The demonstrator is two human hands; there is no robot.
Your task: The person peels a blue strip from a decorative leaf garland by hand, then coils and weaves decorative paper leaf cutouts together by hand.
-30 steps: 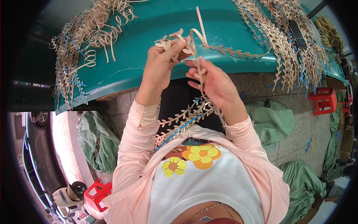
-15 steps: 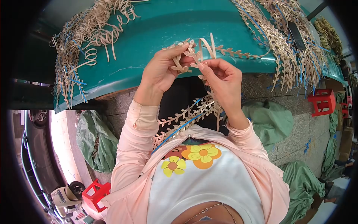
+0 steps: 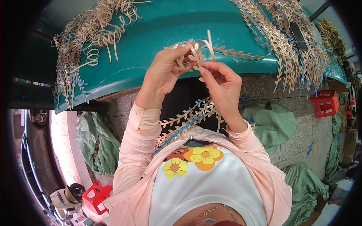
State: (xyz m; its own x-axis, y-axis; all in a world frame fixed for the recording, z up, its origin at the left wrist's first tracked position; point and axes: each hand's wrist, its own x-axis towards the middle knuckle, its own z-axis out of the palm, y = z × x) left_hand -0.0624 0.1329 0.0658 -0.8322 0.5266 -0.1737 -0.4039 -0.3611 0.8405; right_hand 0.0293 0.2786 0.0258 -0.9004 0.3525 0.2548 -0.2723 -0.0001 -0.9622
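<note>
My left hand is closed around a beige leaf-trim strand, which loops over its fingertips above the table's front edge. My right hand pinches the same strand between thumb and forefinger, close beside the left fingers. A plain beige ribbon curls up behind the right fingers. From there a leafy length runs rightward across the green table. On my lap lie more leaf strands with a blue strip among them.
Curled ribbon is heaped at the table's left. At the right hang many leaf strands, with a black phone-like object on top. Red stools and green sacks stand on the floor around me.
My right hand has shifted slightly left, nearer the left fingers. The upright ribbon has moved left with it. My left hand keeps its hold almost in place.
</note>
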